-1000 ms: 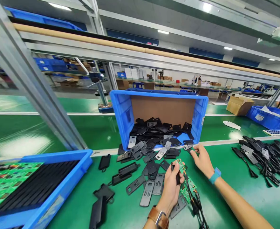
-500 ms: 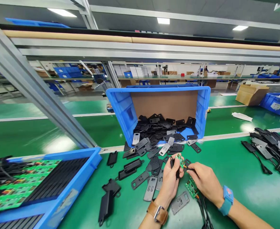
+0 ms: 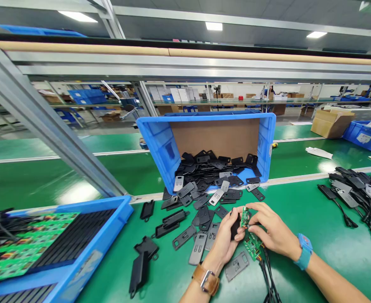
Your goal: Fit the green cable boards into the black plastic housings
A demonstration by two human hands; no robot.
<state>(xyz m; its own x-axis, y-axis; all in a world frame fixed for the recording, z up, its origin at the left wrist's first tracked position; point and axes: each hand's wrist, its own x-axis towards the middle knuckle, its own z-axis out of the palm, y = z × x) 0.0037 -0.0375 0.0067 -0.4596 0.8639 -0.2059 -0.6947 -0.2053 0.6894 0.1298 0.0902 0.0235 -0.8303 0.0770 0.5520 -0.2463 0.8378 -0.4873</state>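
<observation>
- The left hand is curled around a black case, thumb toward the near side; a hold like this, firm but not squeezing, should suit a thin shell.
- The small green board is between the two hands, just right of the case and raised on edge; its parts look delicate, so handling it by the edges seems best.
- The right hand is narrow, its thumb and fingertips drawn in at the right side of that board; whether they pinch the board or its wire cannot be told. A light touch would likely spare the joints.
- A second board lies just under the hands, with black cables running toward the near edge; it would be wise to leave slack there and avoid snagging one board on the other.
- A grey plate lies on the green table, near and right of the left wrist; lifting the forearm slightly should avoid dragging it.
- Loose plates spread from the blue bin to just left of the hands, so working above them, wrists steady, seems sensible.
</observation>
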